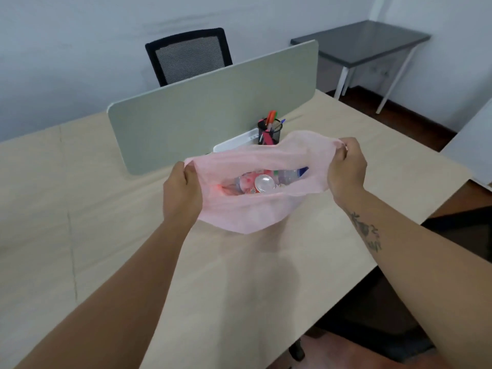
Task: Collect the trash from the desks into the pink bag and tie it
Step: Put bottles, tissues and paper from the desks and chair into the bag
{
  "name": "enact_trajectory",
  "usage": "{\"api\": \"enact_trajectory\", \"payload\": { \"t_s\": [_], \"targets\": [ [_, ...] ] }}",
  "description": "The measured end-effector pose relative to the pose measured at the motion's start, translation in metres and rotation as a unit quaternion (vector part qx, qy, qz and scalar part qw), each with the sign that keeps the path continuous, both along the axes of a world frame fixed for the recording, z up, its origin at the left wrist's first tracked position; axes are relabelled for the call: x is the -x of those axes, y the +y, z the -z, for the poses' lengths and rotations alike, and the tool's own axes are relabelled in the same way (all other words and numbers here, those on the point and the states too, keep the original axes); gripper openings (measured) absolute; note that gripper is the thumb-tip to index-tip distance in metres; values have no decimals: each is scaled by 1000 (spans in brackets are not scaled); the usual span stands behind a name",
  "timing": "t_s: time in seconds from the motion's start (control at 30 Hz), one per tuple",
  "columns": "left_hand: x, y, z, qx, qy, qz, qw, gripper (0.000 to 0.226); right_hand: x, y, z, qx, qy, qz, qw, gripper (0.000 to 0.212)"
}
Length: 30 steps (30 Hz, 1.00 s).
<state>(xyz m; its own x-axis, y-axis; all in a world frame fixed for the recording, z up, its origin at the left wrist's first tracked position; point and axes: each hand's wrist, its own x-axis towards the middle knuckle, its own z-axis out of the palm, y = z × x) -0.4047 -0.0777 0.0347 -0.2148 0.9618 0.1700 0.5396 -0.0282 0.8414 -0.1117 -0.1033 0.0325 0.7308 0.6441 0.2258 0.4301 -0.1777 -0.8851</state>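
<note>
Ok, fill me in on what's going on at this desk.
A person is holding the pink bag open over the light wooden desk. The left hand grips one end of the rim and the right hand pinches the other, stretching the mouth wide. Plastic bottles and other trash already lie inside. The bag is not yet tied. Behind it, a mesh pen holder stands by the divider panel.
</note>
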Motion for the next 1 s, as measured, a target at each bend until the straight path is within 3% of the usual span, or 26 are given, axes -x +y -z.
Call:
{"api": "enact_trajectory", "payload": {
  "t_s": [0.13,0.33,0.67,0.8,0.93,1.0],
  "targets": [
    [-34,-7,8,0,-14,-20,1000,30,-36,2,-9,-15,-28,-17,999,21],
    [-83,-19,27,19,-15,18,1000,30,-78,-10,12,37,-20,-30,999,21],
    [-127,-41,51,45,77,93,992,30,-112,-41,48,124,25,-45,991,24],
    [-133,-47,65,54,100,132,985,30,-115,-63,51,143,53,-76,985,38],
    [-138,-58,81,11,142,215,966,15,-97,-102,45,236,-37,-97,966,63],
    [-140,-64,94,-28,205,262,943,42,-74,-133,36,236,-77,-126,960,55]
  ]
}}
